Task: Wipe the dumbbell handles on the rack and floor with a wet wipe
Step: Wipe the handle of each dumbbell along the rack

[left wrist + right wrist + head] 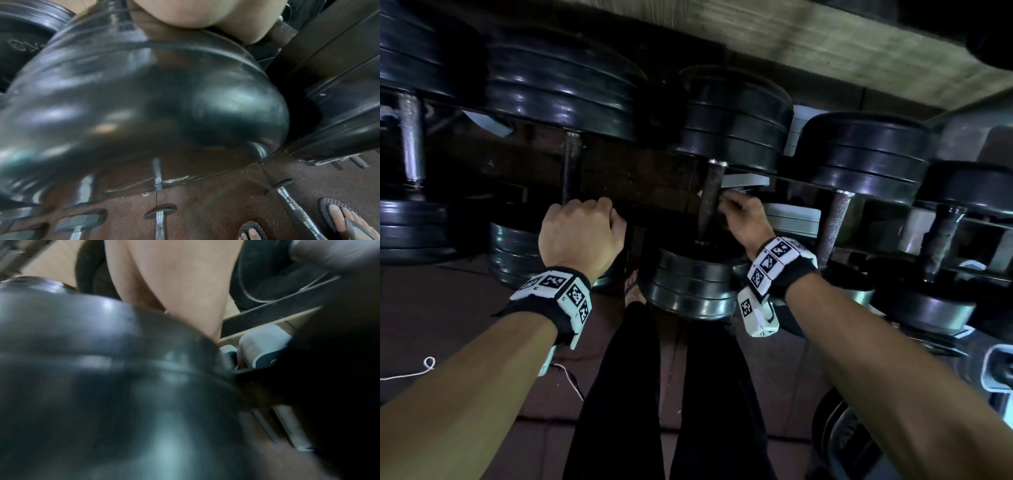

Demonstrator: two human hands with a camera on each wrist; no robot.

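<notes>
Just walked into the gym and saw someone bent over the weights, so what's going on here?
A person is cleaning dumbbell handles on a rack. Their right hand is curled against the knurled handle of the middle dumbbell, with a bit of pale wet wipe showing at the fingers. The left hand grips the handle of the dumbbell beside it. More dumbbells sit on either side, and both wrist views are mostly filled by blurred black plates.

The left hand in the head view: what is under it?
The left hand closes over a dark metal dumbbell handle, whose upper part shows. The covered lower part and any wipe are hidden.
</notes>
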